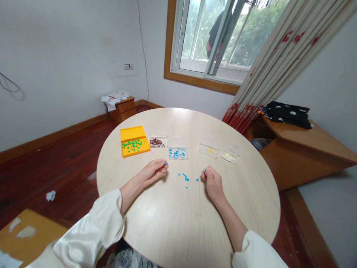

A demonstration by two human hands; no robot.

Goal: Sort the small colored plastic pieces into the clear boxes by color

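Note:
My left hand [156, 171] is pinched shut on a small blue piece [166, 163], probably a toy building brick, just in front of the clear box of blue bricks [178, 158]. Over the table's right half, my right hand [213, 181] is closed, with a tiny bit of blue [205, 171] showing at its fingertips. Several loose blue bricks [187, 179] lie on the tabletop between the two hands. One blue brick [197, 179] sits apart from them, nearest my right fingers.
The round wooden table [167, 230] holds a yellow box [131, 132] with green pieces, a clear box of brown pieces [157, 142], and clear boxes with yellow pieces [211, 151] and pale pieces [229, 156]. Folded cloth [288, 114] lies on a cabinet at right.

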